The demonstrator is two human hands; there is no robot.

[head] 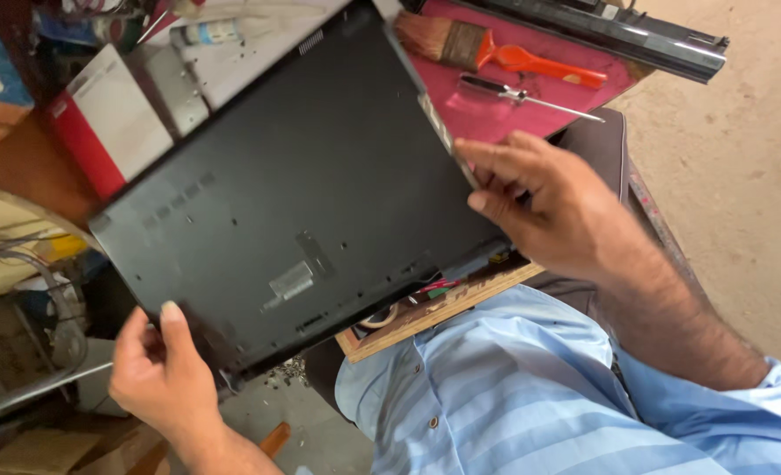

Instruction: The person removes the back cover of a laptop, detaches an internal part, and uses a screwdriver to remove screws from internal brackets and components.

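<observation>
Two hands carry the laptop (294,185), and I judge the step to be handling it bottom-up: its dark underside faces me, tilted in the air between my chest and the red mat (505,101). Any next move calls for a steady grip on both edges, since it rests on nothing that I can see. My left hand (157,374) closes on the near lower corner, thumb flat on the base, fingers hidden beneath. My right hand (553,207) is half curled at the right edge, fingertips pinching a thin strip along that side; whether it is loose I cannot tell. Beyond, on the mat, lie a brush (487,48) with an orange handle and a screwdriver (522,95). A wooden board (448,303) sits under the laptop's near edge.
</observation>
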